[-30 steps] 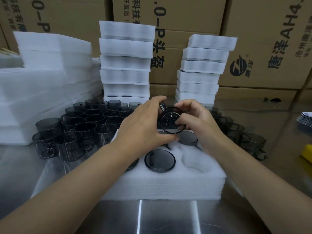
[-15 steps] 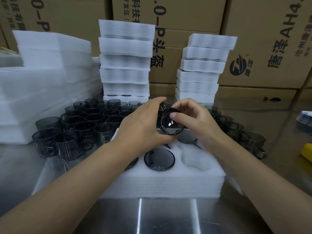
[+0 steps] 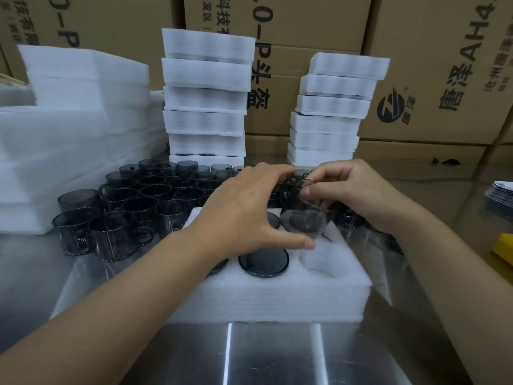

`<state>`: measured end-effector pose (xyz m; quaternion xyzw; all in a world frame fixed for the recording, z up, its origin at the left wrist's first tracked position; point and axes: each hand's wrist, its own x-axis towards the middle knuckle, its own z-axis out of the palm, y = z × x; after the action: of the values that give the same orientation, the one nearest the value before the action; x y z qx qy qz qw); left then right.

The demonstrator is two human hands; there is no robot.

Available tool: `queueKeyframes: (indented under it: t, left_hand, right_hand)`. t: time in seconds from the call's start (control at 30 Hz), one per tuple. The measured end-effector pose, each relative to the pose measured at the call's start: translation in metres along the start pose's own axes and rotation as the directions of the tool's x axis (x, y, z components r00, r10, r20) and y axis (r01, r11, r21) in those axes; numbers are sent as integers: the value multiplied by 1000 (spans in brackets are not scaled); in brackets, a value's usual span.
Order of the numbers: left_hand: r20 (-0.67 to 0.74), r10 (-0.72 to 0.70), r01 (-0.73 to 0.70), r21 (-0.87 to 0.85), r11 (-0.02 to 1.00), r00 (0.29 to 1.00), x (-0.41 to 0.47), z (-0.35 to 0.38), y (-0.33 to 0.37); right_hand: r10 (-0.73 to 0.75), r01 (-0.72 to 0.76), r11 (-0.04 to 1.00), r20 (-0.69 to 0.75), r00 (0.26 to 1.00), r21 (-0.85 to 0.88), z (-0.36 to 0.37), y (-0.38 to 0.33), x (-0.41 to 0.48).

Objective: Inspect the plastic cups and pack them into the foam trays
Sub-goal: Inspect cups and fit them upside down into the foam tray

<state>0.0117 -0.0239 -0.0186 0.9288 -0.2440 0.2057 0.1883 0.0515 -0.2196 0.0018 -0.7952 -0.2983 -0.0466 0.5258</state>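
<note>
Standing by the shiny metal table [image 3: 277, 354], I see two hands, one held cup and one foam tray [image 3: 263, 298] right in front of the person. The tray has round holes. I can count three gray cups in it, all bottom up: one in the middle of the front row [image 3: 263, 262], one half hidden under the left arm [image 3: 219, 267], and one in the back row [image 3: 273, 221]. The front right hole [image 3: 322, 262] has nothing in it. The held cup [image 3: 305, 215] is see-through gray plastic. It is tilted and sits just above the back right part of the tray, between the two hands. The left hand [image 3: 249, 209] curls its fingers over the far side of the cup, and its thumb reaches to the cup's low edge. The right hand [image 3: 352, 193] pinches the cup's wall with thumb and finger. To the left stands a crowd of loose cups [image 3: 138, 201], about twenty, packed too tight for a sure count. A few more cups [image 3: 347, 219] peek out behind the right hand. Behind them rise two towers of foam trays, the left tower [image 3: 205, 98] and the right tower [image 3: 333, 112], each about six high. A big pile of foam sheets [image 3: 69, 120] sits far left. Brown cardboard boxes [image 3: 444, 65] fill the back.
</note>
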Motion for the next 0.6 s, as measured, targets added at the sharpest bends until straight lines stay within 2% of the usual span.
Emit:
queueKeyframes:
  t: [0.1,0.17,0.33,0.6]
  left_hand:
    - [260,-8,12,-14,1000,966,-1,2,-3]
    - [347,-33,56,-58,997,937,-1,3,-3]
    - [415,-85,124,-66,990,906,-1,3,-2]
    - [459,-127,155,-23,988,879,-1,3,-3]
  right_hand:
    - [68,-64,997,100,993,-48,-9,3,-2]
    - [96,-86,994,173,980,-68,-14,3,-4]
    - [151,-120,987,343,927,-110,-18,-1,-8]
    - [181,-135,981,407,895,-140,-12,-5,-9]
